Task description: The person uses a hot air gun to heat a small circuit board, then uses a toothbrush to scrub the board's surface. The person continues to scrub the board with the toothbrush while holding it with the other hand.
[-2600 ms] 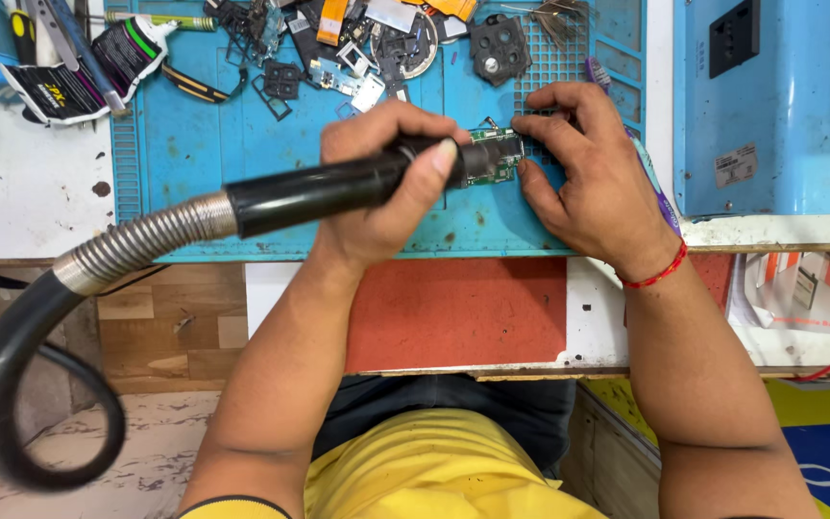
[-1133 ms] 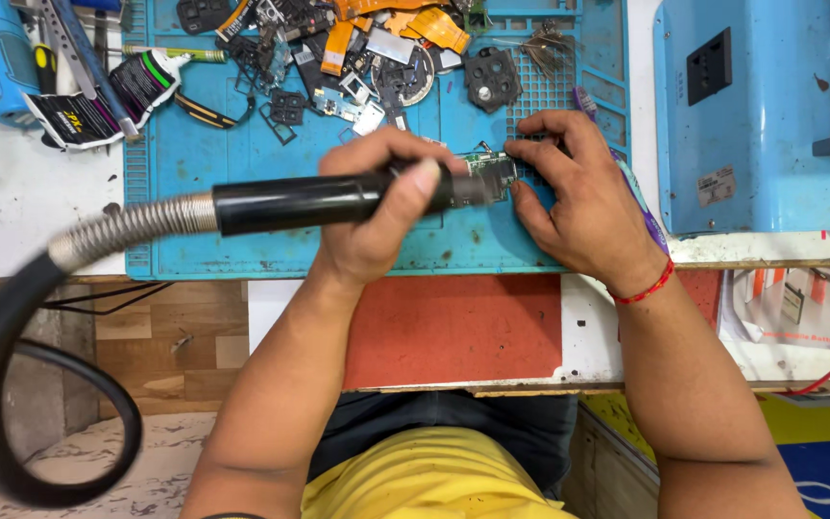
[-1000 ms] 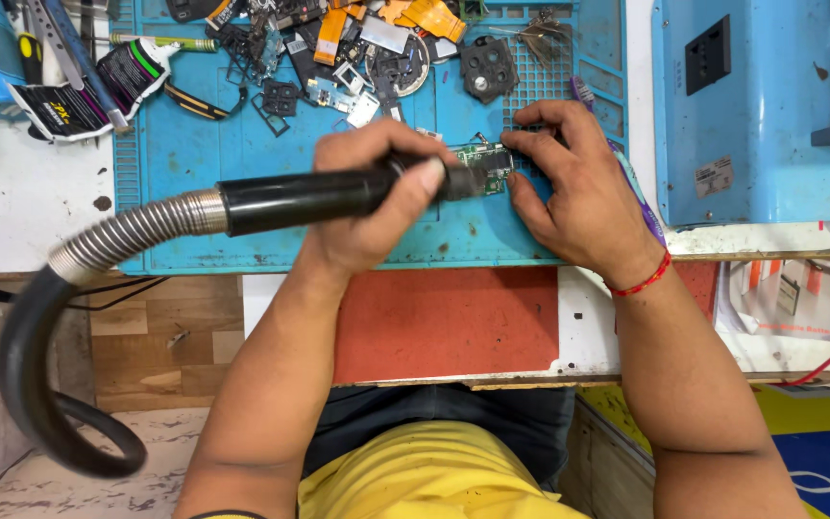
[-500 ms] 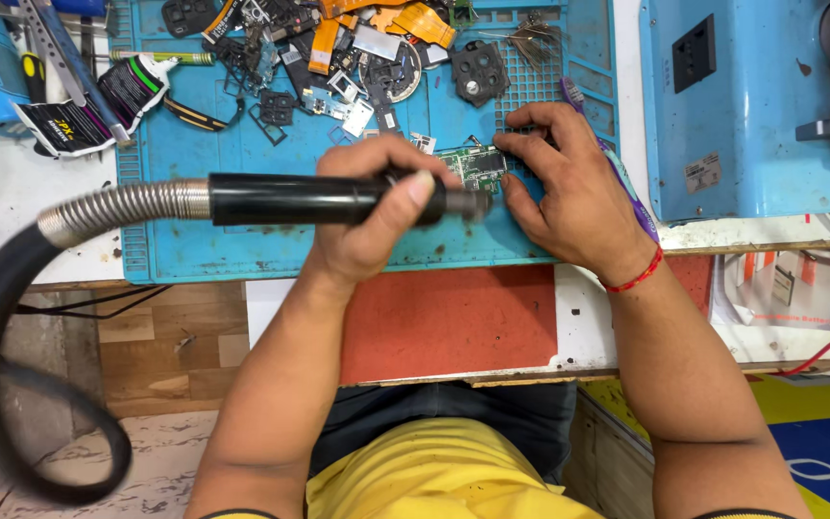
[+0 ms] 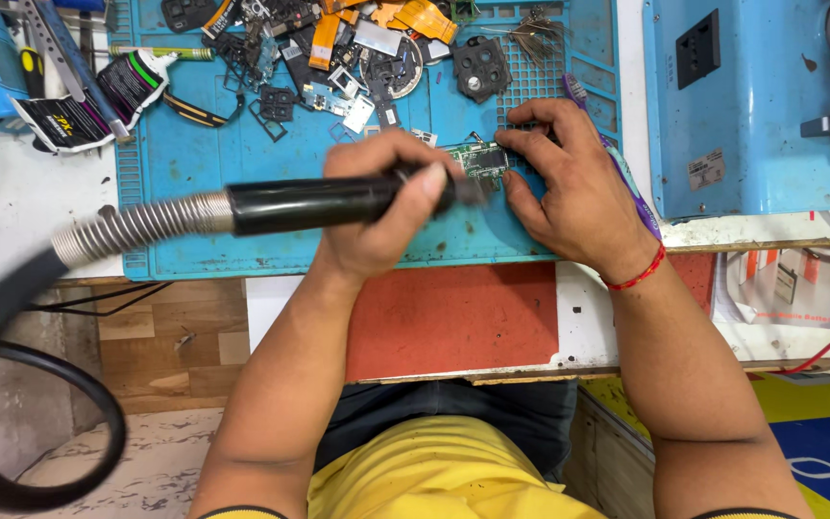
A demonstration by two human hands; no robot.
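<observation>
— Board [image 5: 480,159] where now? Upper middle of the frame, flat on the blue mat [image 5: 184,231], pinned at its right end under the fingertips of the right hand [image 5: 569,192]

— And the left hand [image 5: 381,216]? Wrapped shut round the black hot-air wand [image 5: 338,200], nozzle end touching or just over the board's left edge; cannot tell which

— Changed since half a second ago? Wand tilted a little, hose end [image 5: 132,226] lower toward the left edge, nozzle kept at the same spot; board not shifted

— Meaning? Heat likely staying on one patch of the board, work mid-way, nothing lifted off yet

— Nearby? Loose phone parts [image 5: 357,48] heaped above, blue station [image 5: 751,96] at upper right
</observation>
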